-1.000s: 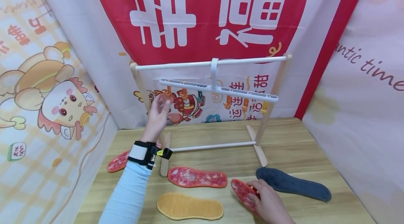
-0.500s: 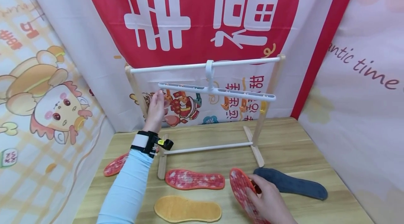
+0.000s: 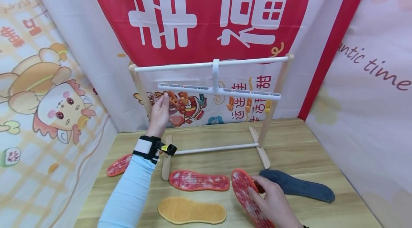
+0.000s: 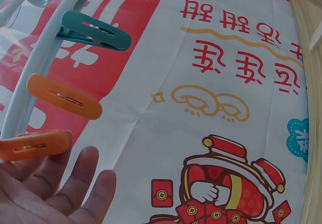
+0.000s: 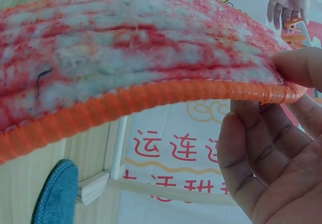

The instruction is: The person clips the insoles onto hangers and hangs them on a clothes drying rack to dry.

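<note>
Red insole (image 3: 241, 190) is at five o'clock in the head view, tilted over the near part of the table (image 3: 309, 149), its lower end out of frame. The right hand (image 3: 273, 201) has it pinched, thumb on the mottled face and fingers beneath. Over the last second it has been lifted and turned so that more of that face shows, but it is well apart from every clip.

At nine o'clock, the left hand (image 3: 158, 115) has come up to the outermost orange clip (image 4: 43, 144), and the hanger (image 3: 216, 91) has swung closer to level. One fingertip lies against the clip, other fingers spread apart; the thumb is unclear, so I cannot tell whether the hand squeezes it. Clip and insole now each have a hand at them, a gap between.

Next along hang a second orange clip (image 4: 63, 95) and a teal clip (image 4: 95, 36); toward three o'clock, two more and a yellow clip (image 3: 268, 105). All look bare.

A flat red insole (image 3: 199, 181) lies at six o'clock, a yellow insole (image 3: 191, 211) just nearer the person, a dark blue insole (image 3: 297, 186) at four, and another at eight, partly hidden by the left arm (image 3: 127, 196). The stand's bottom rail (image 3: 215, 148) crosses the line from held insole to clip; the single-hook hanger could probably swing if nudged.
</note>
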Demonstrator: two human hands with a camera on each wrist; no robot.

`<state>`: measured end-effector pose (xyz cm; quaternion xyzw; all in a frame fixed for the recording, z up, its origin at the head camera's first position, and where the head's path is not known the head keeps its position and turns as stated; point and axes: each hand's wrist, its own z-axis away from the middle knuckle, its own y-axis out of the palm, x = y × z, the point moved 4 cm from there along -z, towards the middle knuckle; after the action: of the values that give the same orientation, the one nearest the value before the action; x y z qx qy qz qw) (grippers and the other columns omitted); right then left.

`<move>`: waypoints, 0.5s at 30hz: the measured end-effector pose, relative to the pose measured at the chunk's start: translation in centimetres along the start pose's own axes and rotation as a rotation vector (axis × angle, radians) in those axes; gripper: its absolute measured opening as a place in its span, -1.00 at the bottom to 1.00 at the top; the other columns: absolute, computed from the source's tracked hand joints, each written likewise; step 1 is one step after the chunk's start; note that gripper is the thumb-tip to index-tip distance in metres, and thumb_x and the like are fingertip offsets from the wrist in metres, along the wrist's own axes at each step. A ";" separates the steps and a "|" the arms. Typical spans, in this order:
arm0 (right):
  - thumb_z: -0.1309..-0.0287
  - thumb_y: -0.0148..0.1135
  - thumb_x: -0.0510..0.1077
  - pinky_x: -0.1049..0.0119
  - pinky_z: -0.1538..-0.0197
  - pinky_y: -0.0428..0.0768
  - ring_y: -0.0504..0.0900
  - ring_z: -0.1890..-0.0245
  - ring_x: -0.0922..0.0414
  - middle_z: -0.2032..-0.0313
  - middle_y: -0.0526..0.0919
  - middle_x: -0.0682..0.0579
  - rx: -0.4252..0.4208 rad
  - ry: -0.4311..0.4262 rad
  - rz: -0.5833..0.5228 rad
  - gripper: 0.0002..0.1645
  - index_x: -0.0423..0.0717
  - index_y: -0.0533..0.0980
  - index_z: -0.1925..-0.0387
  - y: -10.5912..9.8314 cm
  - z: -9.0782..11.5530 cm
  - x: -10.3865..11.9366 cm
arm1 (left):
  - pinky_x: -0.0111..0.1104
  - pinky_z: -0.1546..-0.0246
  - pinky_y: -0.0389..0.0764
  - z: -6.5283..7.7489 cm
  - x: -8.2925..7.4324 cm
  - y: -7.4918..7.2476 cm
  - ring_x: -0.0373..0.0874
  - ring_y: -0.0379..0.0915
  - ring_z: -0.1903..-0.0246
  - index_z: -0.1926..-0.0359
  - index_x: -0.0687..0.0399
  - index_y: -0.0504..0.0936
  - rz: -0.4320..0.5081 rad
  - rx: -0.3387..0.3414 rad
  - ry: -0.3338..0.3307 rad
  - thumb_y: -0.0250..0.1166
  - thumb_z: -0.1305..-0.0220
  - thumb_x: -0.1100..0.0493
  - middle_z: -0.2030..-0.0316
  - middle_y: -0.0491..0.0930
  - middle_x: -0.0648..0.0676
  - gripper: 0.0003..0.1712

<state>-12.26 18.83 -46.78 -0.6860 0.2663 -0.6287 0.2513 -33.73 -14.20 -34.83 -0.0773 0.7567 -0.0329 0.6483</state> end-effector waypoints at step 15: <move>-0.14 0.30 0.00 0.55 0.34 0.54 0.59 0.37 0.46 0.30 0.72 0.24 0.063 -0.046 -0.026 -0.70 0.09 0.63 0.07 1.2 -1.0 2.3 | -0.13 0.00 0.62 2.6 -0.8 -2.0 -0.24 0.62 0.22 -0.31 0.13 0.34 0.076 0.083 0.112 -0.09 -0.34 -0.31 0.26 0.53 -0.01 -0.24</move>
<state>-13.15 16.39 -45.87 -0.6955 0.2314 -0.6241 0.2706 -30.86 -15.90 -34.19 -0.0198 0.7923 -0.0437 0.6082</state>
